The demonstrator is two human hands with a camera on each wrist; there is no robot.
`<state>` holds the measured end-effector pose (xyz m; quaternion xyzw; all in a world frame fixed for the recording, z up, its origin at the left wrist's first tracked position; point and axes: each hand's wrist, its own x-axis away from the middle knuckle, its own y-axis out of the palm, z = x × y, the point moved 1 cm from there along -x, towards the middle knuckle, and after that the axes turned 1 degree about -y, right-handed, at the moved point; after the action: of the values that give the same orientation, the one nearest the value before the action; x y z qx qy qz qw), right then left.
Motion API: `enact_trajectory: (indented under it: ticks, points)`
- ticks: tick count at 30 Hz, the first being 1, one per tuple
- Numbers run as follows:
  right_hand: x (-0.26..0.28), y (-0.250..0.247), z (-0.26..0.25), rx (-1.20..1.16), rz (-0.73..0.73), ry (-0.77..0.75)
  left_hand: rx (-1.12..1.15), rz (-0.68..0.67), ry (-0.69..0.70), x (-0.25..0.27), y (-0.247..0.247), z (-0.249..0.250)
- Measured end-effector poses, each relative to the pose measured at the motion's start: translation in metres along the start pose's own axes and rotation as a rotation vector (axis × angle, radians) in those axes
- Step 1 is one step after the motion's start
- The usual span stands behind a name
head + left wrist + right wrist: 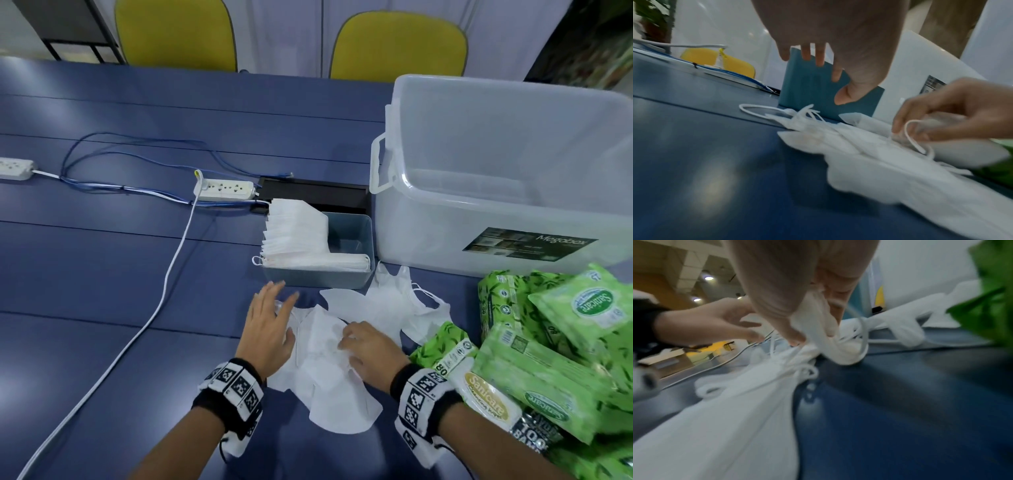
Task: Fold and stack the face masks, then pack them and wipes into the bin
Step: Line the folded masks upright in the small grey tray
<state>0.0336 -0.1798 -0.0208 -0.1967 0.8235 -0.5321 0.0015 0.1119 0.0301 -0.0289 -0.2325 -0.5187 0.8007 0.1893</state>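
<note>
- Right hand pinches a white face mask lying flat on the blue table, fingers curled into the fabric
- Left hand hovers just over the mask's left edge, fingers spread and straight, holding nothing
- More loose masks lie just beyond, near a small grey-blue tray holding folded masks
- Clear bin stands right of the tray; green wipes packs piled in front of it

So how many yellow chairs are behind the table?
2: one yellow padded chair at the blue table's far edge, left of centre; the other right of it, behind the clear plastic bin.
</note>
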Motion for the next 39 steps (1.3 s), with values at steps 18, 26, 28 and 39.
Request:
enact_trajectory:
  ticks: [18, 26, 28, 39]
  points:
    - [0.023, -0.025, 0.017, 0.164, -0.129, 0.332, 0.328, -0.483, -0.532, -0.012, 0.019, 0.039]
    - [0.017, -0.036, 0.007, -0.112, 0.078, 0.272, 0.751, -0.32, -0.457, -0.014, -0.015, 0.028]
    - [0.015, -0.042, 0.003, -0.301, 0.154, 0.29, 0.881, -0.283, -0.455, -0.017, -0.036, 0.03]
    - [0.002, -0.083, -0.023, -0.847, 0.571, 0.007, 1.028, -0.202, -0.32, -0.017, -0.074, 0.032]
